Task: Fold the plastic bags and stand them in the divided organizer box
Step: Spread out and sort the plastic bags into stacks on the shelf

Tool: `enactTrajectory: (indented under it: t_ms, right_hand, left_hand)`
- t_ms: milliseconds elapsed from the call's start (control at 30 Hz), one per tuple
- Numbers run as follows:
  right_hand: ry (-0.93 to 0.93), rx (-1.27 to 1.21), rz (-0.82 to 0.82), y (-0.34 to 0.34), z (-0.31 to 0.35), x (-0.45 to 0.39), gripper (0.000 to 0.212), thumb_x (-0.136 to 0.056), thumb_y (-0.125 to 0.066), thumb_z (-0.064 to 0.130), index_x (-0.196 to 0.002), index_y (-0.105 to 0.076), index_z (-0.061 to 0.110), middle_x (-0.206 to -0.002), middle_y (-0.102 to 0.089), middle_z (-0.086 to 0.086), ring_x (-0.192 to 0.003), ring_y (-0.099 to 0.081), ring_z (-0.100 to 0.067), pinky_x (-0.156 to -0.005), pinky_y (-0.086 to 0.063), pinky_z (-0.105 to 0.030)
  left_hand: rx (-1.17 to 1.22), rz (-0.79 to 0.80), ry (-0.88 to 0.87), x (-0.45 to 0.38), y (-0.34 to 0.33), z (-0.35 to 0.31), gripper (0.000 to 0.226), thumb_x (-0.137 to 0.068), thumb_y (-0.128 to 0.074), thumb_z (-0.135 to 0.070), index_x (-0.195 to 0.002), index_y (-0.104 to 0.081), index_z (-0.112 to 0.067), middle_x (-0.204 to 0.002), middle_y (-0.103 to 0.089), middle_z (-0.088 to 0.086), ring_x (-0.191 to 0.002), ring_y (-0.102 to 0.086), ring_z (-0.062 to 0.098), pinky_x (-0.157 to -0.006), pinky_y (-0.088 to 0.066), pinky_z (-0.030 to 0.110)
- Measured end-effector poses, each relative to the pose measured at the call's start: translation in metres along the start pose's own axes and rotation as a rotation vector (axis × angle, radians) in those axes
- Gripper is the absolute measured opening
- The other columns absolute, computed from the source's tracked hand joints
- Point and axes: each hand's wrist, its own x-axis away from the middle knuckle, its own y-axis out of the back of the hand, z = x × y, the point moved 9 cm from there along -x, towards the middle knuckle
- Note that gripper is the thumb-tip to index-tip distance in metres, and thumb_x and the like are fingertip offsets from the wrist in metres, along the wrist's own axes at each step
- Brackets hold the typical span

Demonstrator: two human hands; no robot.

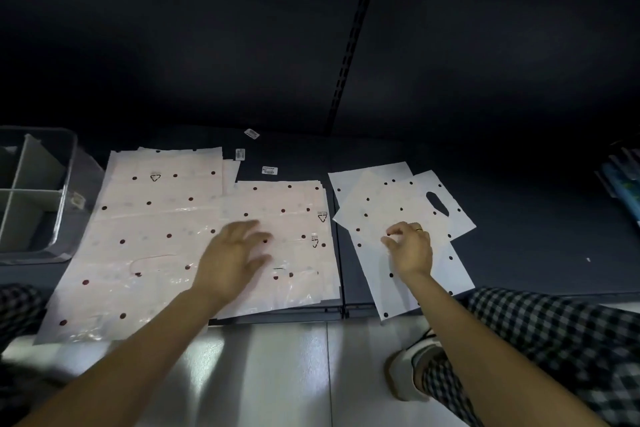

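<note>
Sorting dotted plastic bags on a dark shelf.
Left hand blurred, fingers spread loose over pink bags; right hand pinching white bag; organizer box far left of fingers.

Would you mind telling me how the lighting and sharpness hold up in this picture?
Head view: the upper half is nearly black; the left hand is motion-blurred, the right hand sharper; glare streaks the pale floor and glints on the pink bags; straight edges bow near the frame's borders.
</note>
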Motion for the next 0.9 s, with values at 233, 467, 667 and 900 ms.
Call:
enactTrajectory:
  t_ms: [233, 467, 667, 900]
  right_hand:
    - [0.019, 0.098, 0.042, -0.004, 0.000, -0.004, 0.037, -0.085, -0.066, 0.036, -0.118, -0.060, 0.022, -0.127, -0.047, -0.003, -0.116, -0.042, -0.025, -0.089, -0.045, -0.038]
    - [-0.026, 0.028, -0.100, 0.015, -0.005, -0.008, 0.011, -0.090, -0.061, 0.019, -0.089, -0.070, 0.013, -0.106, -0.060, -0.006, -0.093, -0.050, -0.023, -0.065, -0.039, -0.028]
    - [0.299, -0.193, -0.195, 0.033, 0.064, 0.005, 0.011, -0.088, -0.063, 0.012, -0.093, -0.073, 0.012, -0.098, -0.071, -0.003, -0.080, -0.066, -0.023, -0.070, -0.051, -0.033]
    - [0.602, -0.440, 0.251, -0.015, 0.133, 0.042, 0.018, -0.084, -0.063, -0.002, -0.095, -0.074, 0.007, -0.112, -0.063, 0.009, -0.100, -0.058, 0.003, -0.092, -0.045, -0.011]
  left_hand:
    - [-0.251, 0.415, -0.076, 0.010, -0.056, -0.010, 0.071, -0.091, -0.030, -0.065, -0.150, -0.001, -0.036, -0.157, 0.017, -0.006, -0.145, 0.015, 0.017, -0.117, 0.008, 0.036]
    - [-0.224, 0.481, -0.115, 0.005, -0.063, -0.016, 0.073, -0.091, -0.030, -0.065, -0.149, 0.004, -0.037, -0.156, 0.021, -0.006, -0.144, 0.020, 0.017, -0.117, 0.011, 0.037]
    - [0.461, 0.390, 0.107, -0.015, -0.036, -0.023, 0.059, -0.089, -0.047, -0.055, -0.142, -0.035, -0.032, -0.153, -0.030, -0.007, -0.140, -0.025, 0.013, -0.116, -0.017, 0.033]
    - [1.413, 0.115, 0.588, -0.022, 0.004, 0.018, 0.061, -0.069, -0.056, -0.067, -0.118, -0.050, -0.032, -0.123, -0.060, 0.002, -0.105, -0.064, 0.024, -0.082, -0.055, 0.041]
